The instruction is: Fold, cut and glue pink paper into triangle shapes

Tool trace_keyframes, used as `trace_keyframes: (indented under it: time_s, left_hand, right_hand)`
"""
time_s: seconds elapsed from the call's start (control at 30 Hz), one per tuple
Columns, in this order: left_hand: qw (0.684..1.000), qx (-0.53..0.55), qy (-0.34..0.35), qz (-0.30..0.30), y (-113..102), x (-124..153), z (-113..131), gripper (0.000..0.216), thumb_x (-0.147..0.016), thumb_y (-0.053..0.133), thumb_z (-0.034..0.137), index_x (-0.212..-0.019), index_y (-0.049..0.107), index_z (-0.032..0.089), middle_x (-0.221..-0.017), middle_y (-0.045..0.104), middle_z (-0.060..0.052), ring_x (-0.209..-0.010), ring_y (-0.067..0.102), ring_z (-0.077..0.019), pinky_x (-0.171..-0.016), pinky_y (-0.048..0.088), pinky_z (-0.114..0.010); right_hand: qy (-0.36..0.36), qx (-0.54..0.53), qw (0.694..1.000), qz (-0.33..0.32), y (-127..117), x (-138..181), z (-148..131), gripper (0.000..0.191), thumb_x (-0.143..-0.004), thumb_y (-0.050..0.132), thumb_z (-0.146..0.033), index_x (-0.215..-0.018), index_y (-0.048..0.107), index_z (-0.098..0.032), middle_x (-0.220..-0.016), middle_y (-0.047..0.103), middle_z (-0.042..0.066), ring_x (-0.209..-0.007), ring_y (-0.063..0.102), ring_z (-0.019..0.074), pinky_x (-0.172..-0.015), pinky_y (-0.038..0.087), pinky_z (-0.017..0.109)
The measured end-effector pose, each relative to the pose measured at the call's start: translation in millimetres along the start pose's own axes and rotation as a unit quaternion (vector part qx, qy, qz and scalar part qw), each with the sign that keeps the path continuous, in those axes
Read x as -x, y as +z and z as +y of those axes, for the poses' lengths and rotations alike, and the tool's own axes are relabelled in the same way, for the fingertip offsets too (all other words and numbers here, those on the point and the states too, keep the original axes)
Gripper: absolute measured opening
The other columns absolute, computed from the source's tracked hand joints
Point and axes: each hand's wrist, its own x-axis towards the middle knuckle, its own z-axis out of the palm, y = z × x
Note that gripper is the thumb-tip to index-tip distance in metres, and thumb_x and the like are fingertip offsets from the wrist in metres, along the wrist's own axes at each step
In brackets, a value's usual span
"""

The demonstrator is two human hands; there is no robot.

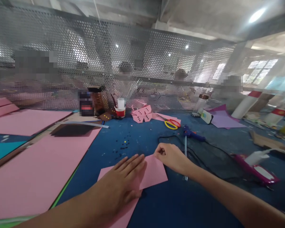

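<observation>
A piece of pink paper [154, 174] lies on the blue table, folded or layered, with another pink part showing below it. My left hand [123, 177] rests flat across it with the fingers stretched out. My right hand [168, 155] pinches the paper's upper right edge between thumb and fingers. Beyond my hands, small black dots [120, 155] are scattered on the table. A blue glue gun [194, 135] lies past my right hand, with a clear glue stick [185, 145] beside it.
Large pink sheets [45, 167] cover the left side. At the back are a pink paper butterfly [142, 114], scissors [172, 123], a paper cup [120, 112] and a glass jar [199, 106]. A magenta power strip [258, 171] with cords lies right. A perforated metal screen [144, 57] stands behind.
</observation>
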Motion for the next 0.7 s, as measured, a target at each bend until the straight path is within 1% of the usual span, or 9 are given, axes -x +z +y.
trace_keyframes:
  time_s: [0.17, 0.27, 0.33, 0.4, 0.53, 0.7]
  left_hand:
    - [0.998, -0.048, 0.020, 0.027, 5.9, 1.5, 3.6, 0.069, -0.101, 0.047, 0.043, -0.160, 0.015, 0.026, -0.164, 0.026, -0.006, -0.148, 0.032, -0.0264, -0.120, 0.032, -0.045]
    - [0.996, -0.075, 0.036, 0.041, 8.4, 2.8, 5.3, 0.070, -0.100, 0.048, 0.037, -0.160, 0.016, 0.021, -0.164, 0.025, -0.007, -0.148, 0.032, -0.0279, -0.119, 0.033, -0.047]
    - [0.994, -0.091, 0.037, 0.049, 9.1, 4.0, 6.5, 0.071, -0.099, 0.049, 0.034, -0.160, 0.017, 0.019, -0.164, 0.025, -0.008, -0.147, 0.033, -0.0289, -0.118, 0.034, -0.048]
    - [0.993, -0.100, 0.031, 0.052, 8.4, 4.7, 7.8, 0.070, -0.098, 0.051, 0.032, -0.159, 0.020, 0.019, -0.163, 0.028, -0.007, -0.145, 0.037, -0.0290, -0.116, 0.037, -0.047]
    - [0.993, -0.104, 0.027, 0.048, 6.6, 3.8, 10.0, 0.068, -0.097, 0.052, 0.034, -0.158, 0.026, 0.019, -0.161, 0.034, -0.006, -0.141, 0.044, -0.0287, -0.112, 0.042, -0.044]
    - [0.993, -0.104, 0.037, 0.052, 9.0, 3.3, 9.7, 0.065, -0.099, 0.049, 0.034, -0.158, 0.027, 0.018, -0.160, 0.035, -0.008, -0.142, 0.042, -0.0290, -0.113, 0.041, -0.045]
  right_hand:
    - [0.013, 0.027, 1.000, -0.001, 0.1, 2.8, -3.9, 0.014, -0.083, 0.057, -0.017, -0.077, 0.068, -0.021, -0.077, 0.074, 0.001, -0.070, 0.064, 0.0157, -0.061, 0.037, 0.025]
    - [0.012, 0.041, 0.999, 0.000, 2.2, 2.7, -2.9, 0.013, -0.083, 0.057, -0.016, -0.078, 0.068, -0.022, -0.078, 0.074, 0.000, -0.070, 0.064, 0.0155, -0.060, 0.036, 0.025]
    - [0.007, 0.047, 0.999, 0.001, 4.4, 1.8, -0.3, 0.012, -0.083, 0.057, -0.017, -0.079, 0.068, -0.022, -0.078, 0.073, 0.000, -0.068, 0.063, 0.0150, -0.060, 0.035, 0.026]
    - [0.001, 0.056, 0.998, 0.005, 6.7, 0.8, 2.8, 0.011, -0.083, 0.057, -0.018, -0.080, 0.067, -0.023, -0.078, 0.073, -0.001, -0.068, 0.063, 0.0146, -0.059, 0.034, 0.026]
    - [-0.011, 0.077, 0.997, 0.011, 9.5, -0.6, 7.5, 0.010, -0.082, 0.058, -0.018, -0.079, 0.066, -0.023, -0.079, 0.072, -0.001, -0.069, 0.061, 0.0141, -0.060, 0.033, 0.026]
    - [-0.012, 0.081, 0.997, 0.011, 8.8, -0.8, 7.5, 0.009, -0.082, 0.058, -0.017, -0.079, 0.065, -0.022, -0.078, 0.070, -0.001, -0.068, 0.060, 0.0133, -0.060, 0.033, 0.026]
